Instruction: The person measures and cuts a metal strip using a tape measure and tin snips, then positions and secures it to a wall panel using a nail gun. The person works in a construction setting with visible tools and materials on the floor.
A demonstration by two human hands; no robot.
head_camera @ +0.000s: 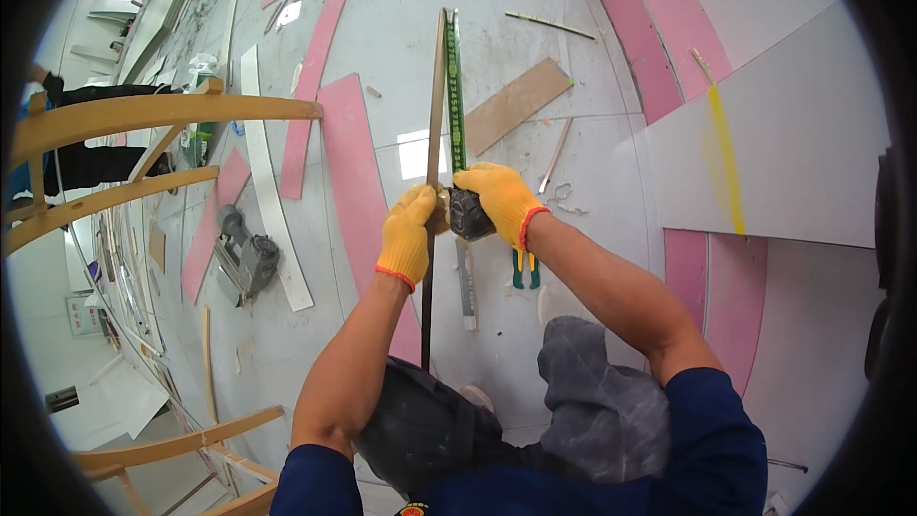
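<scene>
Both of my hands wear yellow knit gloves with red cuffs. My left hand (405,233) grips a long thin strip (435,107) that points away from me. In my right hand (503,199) is a black tape measure case (470,216). Its green tape blade (454,86) runs out along the strip's right side, and the far ends of the two nearly meet. Under the case, a grey printed strip (467,290) lies on the floor. Beside it are green-and-yellow handled pliers or snips (525,269), partly hidden by my right hand.
Pink board strips (358,158) and a white strip (269,179) lie to the left, near a grey nail gun (245,254). Wooden trestle legs (172,111) jut in from the left, with a person's dark-clad legs (107,158) behind. A brown board (517,106) lies ahead; pink-and-white panelling (774,136) stands right.
</scene>
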